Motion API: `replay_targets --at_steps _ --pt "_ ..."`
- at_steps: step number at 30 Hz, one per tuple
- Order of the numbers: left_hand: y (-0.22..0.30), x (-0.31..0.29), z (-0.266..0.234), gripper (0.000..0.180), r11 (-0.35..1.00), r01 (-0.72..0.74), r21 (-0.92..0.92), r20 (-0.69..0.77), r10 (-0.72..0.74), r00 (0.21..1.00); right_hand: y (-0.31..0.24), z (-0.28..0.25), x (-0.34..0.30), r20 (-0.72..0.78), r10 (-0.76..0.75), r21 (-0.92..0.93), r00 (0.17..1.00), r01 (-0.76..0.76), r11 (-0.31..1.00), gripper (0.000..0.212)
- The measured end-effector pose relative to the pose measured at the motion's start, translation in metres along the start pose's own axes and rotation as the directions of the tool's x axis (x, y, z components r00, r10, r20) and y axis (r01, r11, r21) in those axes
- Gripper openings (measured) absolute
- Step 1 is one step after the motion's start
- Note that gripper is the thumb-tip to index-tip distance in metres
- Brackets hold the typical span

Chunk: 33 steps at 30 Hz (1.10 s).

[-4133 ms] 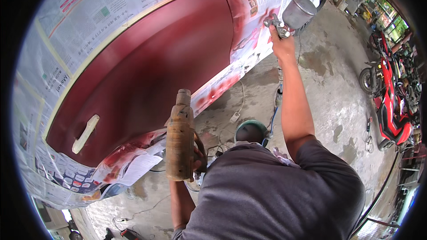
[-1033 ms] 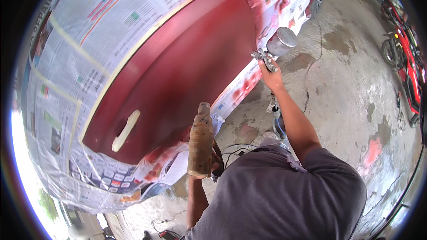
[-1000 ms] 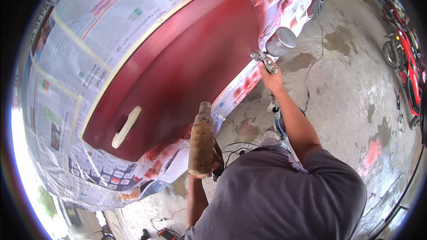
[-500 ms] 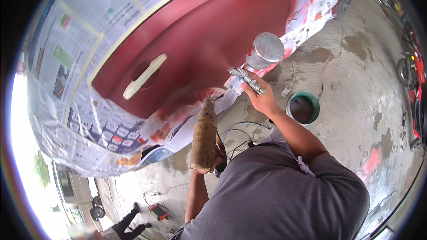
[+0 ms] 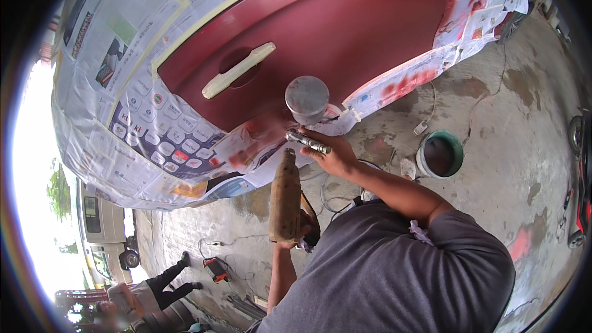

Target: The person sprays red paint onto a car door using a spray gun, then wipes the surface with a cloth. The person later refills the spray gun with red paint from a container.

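Note:
My right hand (image 5: 336, 155) is wrapped round a silver spray gun (image 5: 310, 142), whose round grey metal cup (image 5: 307, 100) sits in front of the panel's lower edge. The nozzle points left at the red car door panel (image 5: 364, 31), near its lower left border. In my left hand (image 5: 304, 225), mostly hidden behind it, I hold a worn brown heat gun (image 5: 285, 203) upright, its narrow tip just below the spray gun. A tape-covered door handle (image 5: 239, 70) crosses the panel. Newspaper masking (image 5: 132, 37) surrounds the panel, with red overspray along its lower part.
On the concrete floor to the right stands a green bucket (image 5: 456, 140) of dark liquid, near a white power strip (image 5: 420, 128). Hoses and cables (image 5: 333, 194) lie beside me. A person (image 5: 145, 297), an orange-black device (image 5: 216, 269) and a van (image 5: 92, 216) are lower left.
My right hand has brought the spray gun leftward and down, close above the heat gun's tip. The view has shifted, so the panel sits farther right. The heat gun stays nearly in place.

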<state>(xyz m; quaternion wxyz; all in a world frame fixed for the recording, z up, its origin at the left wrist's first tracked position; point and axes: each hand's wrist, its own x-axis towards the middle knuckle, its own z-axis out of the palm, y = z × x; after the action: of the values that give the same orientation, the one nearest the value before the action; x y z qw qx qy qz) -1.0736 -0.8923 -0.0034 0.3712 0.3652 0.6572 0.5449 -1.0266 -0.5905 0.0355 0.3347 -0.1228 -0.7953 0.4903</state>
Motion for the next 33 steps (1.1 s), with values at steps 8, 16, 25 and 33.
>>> replay_targets --at_steps 8,16,25,33 --pt "0.01 0.021 0.016 0.037 0.977 0.015 -0.212 0.031 -0.008 0.999 0.065 -0.096 0.022 -0.253 0.107 -0.084 0.962 -0.132 0.988 0.043" --pt "0.015 0.114 0.04 0.045 0.972 -0.034 -0.233 0.216 0.086 0.973 0.12 -0.232 0.026 -0.528 0.211 -0.116 0.823 -0.317 0.941 0.047" --pt "0.042 0.235 0.087 0.056 0.984 -0.114 -0.134 0.416 0.16 0.895 0.198 -0.368 0.056 -0.757 0.271 0.067 0.594 -0.342 0.937 0.035" --pt "0.059 0.316 0.139 0.052 0.968 -0.095 -0.233 0.402 0.185 0.897 0.257 -0.442 0.074 -0.827 0.308 0.042 0.47 -0.495 0.868 0.054"
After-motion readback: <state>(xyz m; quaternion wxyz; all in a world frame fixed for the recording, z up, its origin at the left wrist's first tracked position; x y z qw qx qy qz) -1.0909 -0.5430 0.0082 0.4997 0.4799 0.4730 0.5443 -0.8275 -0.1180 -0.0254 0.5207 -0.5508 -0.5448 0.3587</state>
